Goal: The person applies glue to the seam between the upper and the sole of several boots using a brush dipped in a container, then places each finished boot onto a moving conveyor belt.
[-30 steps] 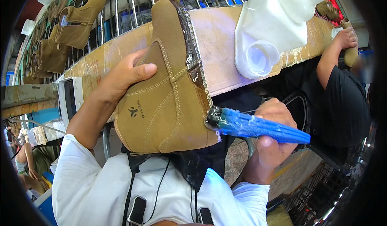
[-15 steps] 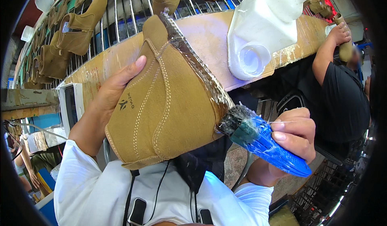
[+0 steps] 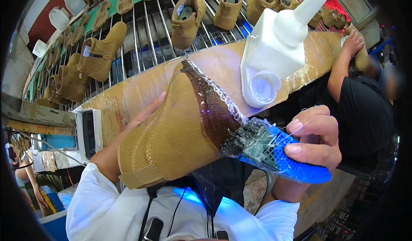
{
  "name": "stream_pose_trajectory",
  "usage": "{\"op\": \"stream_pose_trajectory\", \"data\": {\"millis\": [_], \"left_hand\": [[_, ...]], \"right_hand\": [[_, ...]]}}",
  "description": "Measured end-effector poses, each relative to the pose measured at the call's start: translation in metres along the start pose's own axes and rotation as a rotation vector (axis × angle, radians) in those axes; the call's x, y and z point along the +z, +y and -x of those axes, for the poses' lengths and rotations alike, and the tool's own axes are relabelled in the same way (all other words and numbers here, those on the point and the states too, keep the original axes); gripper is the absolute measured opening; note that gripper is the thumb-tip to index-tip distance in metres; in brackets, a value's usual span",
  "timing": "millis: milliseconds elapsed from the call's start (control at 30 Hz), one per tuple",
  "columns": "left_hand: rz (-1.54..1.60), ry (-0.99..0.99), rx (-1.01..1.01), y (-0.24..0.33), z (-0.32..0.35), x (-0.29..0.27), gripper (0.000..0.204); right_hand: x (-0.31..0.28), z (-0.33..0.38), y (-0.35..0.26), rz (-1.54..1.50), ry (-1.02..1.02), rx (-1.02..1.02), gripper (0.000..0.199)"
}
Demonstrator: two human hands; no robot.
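A tan suede boot (image 3: 167,133) with pale stitching is tilted in front of me, its opening end at the lower left. My left hand (image 3: 148,111) is wrapped round the boot's far side; most of its fingers are hidden behind it. The boot's underside is dark brown and wet-looking, with a white bead of glue-like stuff along one edge. Pinched in my right hand (image 3: 315,140) is a brush (image 3: 285,155) with a blue, residue-coated handle. Its dark, clotted bristles press on the near end of the underside. A thin strand stretches by my right fingers.
Beyond the boot stands a white plastic container (image 3: 274,43) with a round cup-like opening, on a cardboard-covered bench (image 3: 206,56). Behind it, a metal-bar rack (image 3: 141,39) carries several tan boots and soles. At the right sits a co-worker in a black shirt (image 3: 365,108).
The boot has rolled, showing more of its dark underside and less of its stitched side. The brush remains against its near end. My view has shifted, with more of the rack showing.
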State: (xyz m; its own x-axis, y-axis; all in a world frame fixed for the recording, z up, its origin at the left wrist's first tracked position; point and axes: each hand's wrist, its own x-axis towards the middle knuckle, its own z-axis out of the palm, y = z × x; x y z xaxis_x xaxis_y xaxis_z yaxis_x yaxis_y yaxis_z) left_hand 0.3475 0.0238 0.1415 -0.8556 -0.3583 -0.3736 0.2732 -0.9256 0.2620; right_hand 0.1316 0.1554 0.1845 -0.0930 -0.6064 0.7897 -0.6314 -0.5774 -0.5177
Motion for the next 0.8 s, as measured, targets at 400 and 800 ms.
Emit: {"op": "stream_pose_trajectory", "data": {"millis": [400, 800], "left_hand": [[0.063, -0.12, -0.005, -0.013, -0.009, 0.013, 0.046], [0.042, -0.088, 0.026, -0.011, 0.004, 0.01, 0.047]], "right_hand": [[0.014, -0.006, 0.012, -0.15, 0.084, 0.029, 0.017], [0.01, 0.018, 0.034, -0.194, 0.012, 0.137, 0.02]]}}
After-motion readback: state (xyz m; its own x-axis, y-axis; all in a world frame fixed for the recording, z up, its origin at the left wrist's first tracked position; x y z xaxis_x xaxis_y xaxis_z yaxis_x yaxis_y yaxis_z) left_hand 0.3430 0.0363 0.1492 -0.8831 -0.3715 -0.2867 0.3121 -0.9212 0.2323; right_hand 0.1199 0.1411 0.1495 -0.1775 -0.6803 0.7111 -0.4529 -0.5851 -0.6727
